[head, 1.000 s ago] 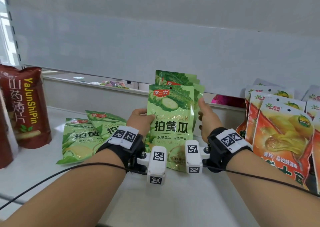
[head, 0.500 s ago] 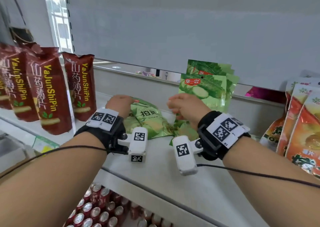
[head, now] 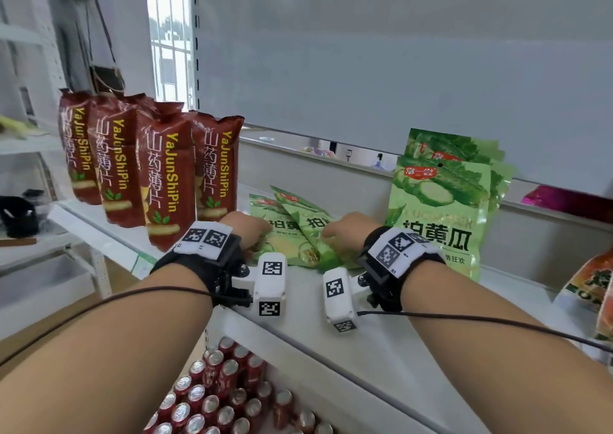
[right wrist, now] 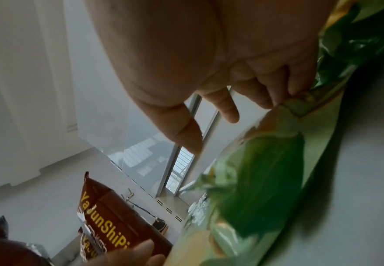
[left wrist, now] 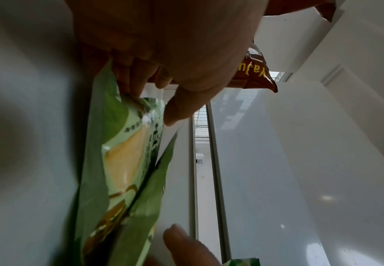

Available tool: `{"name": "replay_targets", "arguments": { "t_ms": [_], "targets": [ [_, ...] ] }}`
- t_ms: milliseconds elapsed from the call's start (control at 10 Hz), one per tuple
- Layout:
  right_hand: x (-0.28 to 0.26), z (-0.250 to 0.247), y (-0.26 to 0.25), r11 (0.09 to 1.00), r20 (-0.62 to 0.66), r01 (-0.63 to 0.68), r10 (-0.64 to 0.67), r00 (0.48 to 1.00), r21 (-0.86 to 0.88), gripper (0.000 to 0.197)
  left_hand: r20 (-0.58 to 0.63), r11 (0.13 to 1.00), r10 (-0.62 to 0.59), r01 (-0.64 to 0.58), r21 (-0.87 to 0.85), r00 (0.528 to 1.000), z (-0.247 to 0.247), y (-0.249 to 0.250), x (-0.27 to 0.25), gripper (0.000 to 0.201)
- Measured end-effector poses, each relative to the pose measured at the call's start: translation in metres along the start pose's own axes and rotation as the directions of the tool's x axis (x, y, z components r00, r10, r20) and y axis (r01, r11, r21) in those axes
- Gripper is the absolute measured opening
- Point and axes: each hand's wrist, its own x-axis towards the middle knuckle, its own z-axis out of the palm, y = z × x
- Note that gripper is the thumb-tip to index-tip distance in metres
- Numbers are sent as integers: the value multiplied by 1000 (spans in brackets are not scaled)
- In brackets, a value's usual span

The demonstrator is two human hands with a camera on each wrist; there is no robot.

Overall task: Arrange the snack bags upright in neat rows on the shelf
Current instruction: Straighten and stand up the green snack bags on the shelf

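Two or three green cucumber snack bags (head: 300,234) lie flat and overlapping on the white shelf (head: 348,360). My left hand (head: 262,234) grips the left side of the top lying bag (left wrist: 122,162), fingers (left wrist: 129,84) curled on its edge with the thumb close by. At the bag's right edge (right wrist: 266,162), my right hand (head: 331,233) has its curled fingers (right wrist: 275,97) on the edge, thumb apart. A row of green bags (head: 438,211) stands upright just to the right, against the back rail.
Several red-brown snack bags (head: 162,174) stand upright on the left of the shelf. Orange bags (head: 597,287) stand at the right edge. Red drink cans (head: 215,400) fill the level below. A grey panel hangs above the shelf's back.
Both hands let go of the upright green bag, which stays standing, and moved left to the lying bags. My view has swung left, showing more red-brown bags.
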Motion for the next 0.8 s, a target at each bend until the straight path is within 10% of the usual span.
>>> {"name": "replay_targets", "arguments": {
  "t_ms": [100,300,600,800],
  "targets": [
    [11,0,2,970,-6,-101,105,994,221,33,-60,985,-5,15,172,998,-5,15,-9,35],
    [27,4,5,993,26,-53,50,998,105,21,77,993,95,-89,-73,992,-10,24,-17,39],
    [41,10,20,907,-51,-14,39,998,420,71,0,943,216,-208,-260,976,-16,20,-3,41],
    [42,3,25,760,-156,115,-18,988,640,17,-13,941,290,-287,-181,957,-17,20,-1,34]
  ]
}}
